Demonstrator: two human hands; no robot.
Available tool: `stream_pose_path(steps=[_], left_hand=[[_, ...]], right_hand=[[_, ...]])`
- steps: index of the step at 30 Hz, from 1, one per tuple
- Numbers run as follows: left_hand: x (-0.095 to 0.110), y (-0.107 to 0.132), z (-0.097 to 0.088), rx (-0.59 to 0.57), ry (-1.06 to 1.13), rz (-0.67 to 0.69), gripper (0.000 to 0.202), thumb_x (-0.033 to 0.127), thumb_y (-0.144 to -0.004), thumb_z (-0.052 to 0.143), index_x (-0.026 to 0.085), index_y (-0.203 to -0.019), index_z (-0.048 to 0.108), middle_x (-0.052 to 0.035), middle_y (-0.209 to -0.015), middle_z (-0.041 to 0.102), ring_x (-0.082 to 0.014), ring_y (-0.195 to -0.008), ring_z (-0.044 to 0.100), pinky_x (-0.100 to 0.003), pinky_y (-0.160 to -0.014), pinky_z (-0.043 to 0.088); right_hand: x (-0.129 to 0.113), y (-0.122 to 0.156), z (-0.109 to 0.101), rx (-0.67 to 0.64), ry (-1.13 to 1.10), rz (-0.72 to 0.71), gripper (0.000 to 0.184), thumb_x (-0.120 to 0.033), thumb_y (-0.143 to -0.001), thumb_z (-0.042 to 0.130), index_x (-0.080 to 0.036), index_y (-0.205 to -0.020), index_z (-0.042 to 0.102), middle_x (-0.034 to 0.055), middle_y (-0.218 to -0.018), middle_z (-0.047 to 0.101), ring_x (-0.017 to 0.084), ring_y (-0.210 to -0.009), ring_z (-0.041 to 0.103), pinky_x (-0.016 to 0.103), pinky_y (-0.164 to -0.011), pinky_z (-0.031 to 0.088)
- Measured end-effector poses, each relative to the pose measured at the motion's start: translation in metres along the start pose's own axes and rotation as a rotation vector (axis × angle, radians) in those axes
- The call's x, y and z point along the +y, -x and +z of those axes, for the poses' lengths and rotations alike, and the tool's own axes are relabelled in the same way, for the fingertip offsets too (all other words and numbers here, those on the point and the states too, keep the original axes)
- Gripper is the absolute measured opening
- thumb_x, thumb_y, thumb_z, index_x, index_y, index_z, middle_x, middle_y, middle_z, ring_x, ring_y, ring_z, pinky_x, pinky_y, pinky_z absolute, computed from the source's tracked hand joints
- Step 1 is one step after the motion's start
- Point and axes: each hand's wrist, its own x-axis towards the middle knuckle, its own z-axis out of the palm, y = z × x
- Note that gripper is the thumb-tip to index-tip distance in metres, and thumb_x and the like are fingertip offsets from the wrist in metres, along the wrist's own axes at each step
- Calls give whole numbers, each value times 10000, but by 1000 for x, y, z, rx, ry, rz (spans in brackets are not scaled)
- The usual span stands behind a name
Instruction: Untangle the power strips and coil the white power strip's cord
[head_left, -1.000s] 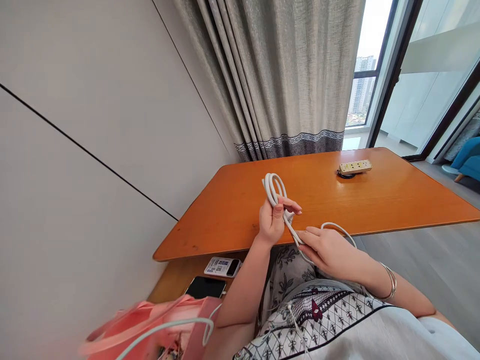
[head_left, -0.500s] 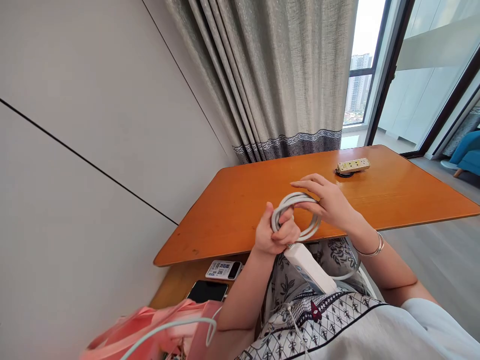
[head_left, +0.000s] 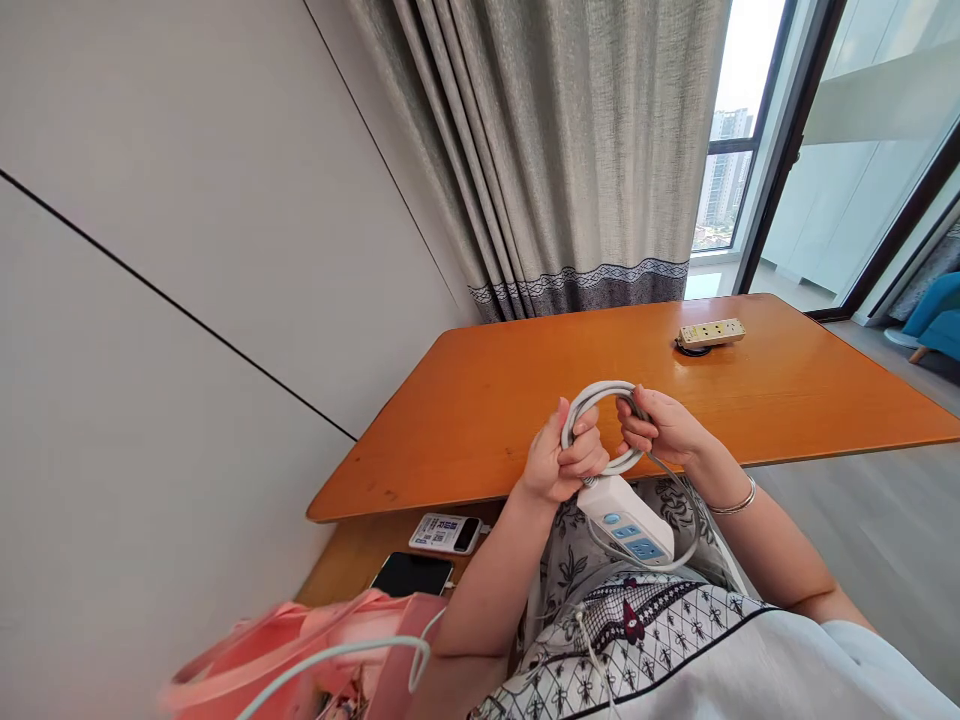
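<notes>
The right hand (head_left: 664, 430), open above the coiled white round power cable (head_left: 600, 395) half a second ago, now closes its grip on the coil's right side; the white plastic power strip (head_left: 626, 517) has turned, showing blue buttons.

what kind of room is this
Probably a living or dining room in a high-rise flat: an orange wooden table, floor-length grey curtains, and a tall window showing city towers outside.

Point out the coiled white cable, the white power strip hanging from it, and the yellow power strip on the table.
coiled white cable (head_left: 600, 392), head view, top arc.
white power strip (head_left: 628, 520), head view, switch face.
yellow power strip (head_left: 711, 332), head view, top face.
</notes>
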Motion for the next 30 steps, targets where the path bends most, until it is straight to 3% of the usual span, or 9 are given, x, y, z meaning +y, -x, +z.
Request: stream_pose_path(steps=[5, 9, 13, 16, 19, 22, 26, 30], left_hand=[[0, 2, 5, 3, 41, 29, 491, 492, -1031, 271, 211, -630, 304, 137, -349, 100, -45, -307, -34, -172, -350, 172], [5, 4, 10, 90, 47, 155, 483, 496, -1028, 289, 216, -634, 283, 144, -364, 54, -49, -318, -69, -172, -337, 156], [19, 7, 14, 201, 53, 375, 462, 483, -1031, 310, 216, -655, 281, 140, -390, 68, -57, -328, -54, -171, -346, 198], [31, 10, 15, 259, 40, 522, 457, 482, -1034, 308, 215, -663, 293, 132, -405, 95, -64, -335, -23, -171, -357, 229], [41, 13, 12, 312, 18, 643, 474, 505, -1031, 298, 211, -659, 309, 122, -410, 113, -66, -333, 7, -172, -363, 242], [44, 12, 8, 368, -34, 708, 494, 538, -1018, 313, 206, -653, 332, 111, -404, 148, -65, -320, 54, -178, -367, 244], [32, 4, 3, 416, -153, 748, 496, 569, -982, 407, 198, -654, 377, 102, -385, 227, -56, -315, 128, -180, -379, 248], [15, -4, -4, 431, -288, 796, 499, 616, -905, 533, 200, -662, 407, 90, -374, 300, -59, -316, 218, -185, -383, 248]], right_hand=[[7, -4, -5, -25, -71, 24, 537, -706, -732, 706, -189, -760, 562, -104, -452, 400, 95, -424, 488, 262, -590, 534], [18, -3, -9, 45, -18, -35, 516, -681, -758, 689, -173, -818, 621, 1, -684, 614, 134, -619, 605, 258, -609, 505], [33, 4, -18, 88, 309, -89, 426, -592, -881, 595, -169, -852, 635, -23, -660, 548, 98, -577, 488, 232, -573, 410], [45, 14, -28, 164, 595, -113, 382, -510, -955, 500, -176, -1077, 639, -41, -673, 521, 106, -593, 463, 239, -580, 392], [48, 24, -39, 259, 864, -193, 354, -374, -974, 460, -189, -1244, 596, 33, -913, 659, 153, -811, 591, 296, -751, 477], [42, 30, -45, 341, 1070, -306, 352, -269, -965, 430, -201, -1256, 616, 96, -1154, 683, 197, -1052, 624, 359, -912, 486], [21, 33, -32, 399, 1372, -298, 309, -249, -981, 446, -206, -1178, 680, 98, -1043, 712, 198, -923, 668, 327, -815, 507], [-2, 39, -1, 258, 1663, -261, 269, -279, -1000, 480, -203, -1117, 710, 65, -867, 699, 154, -736, 643, 251, -663, 445]])
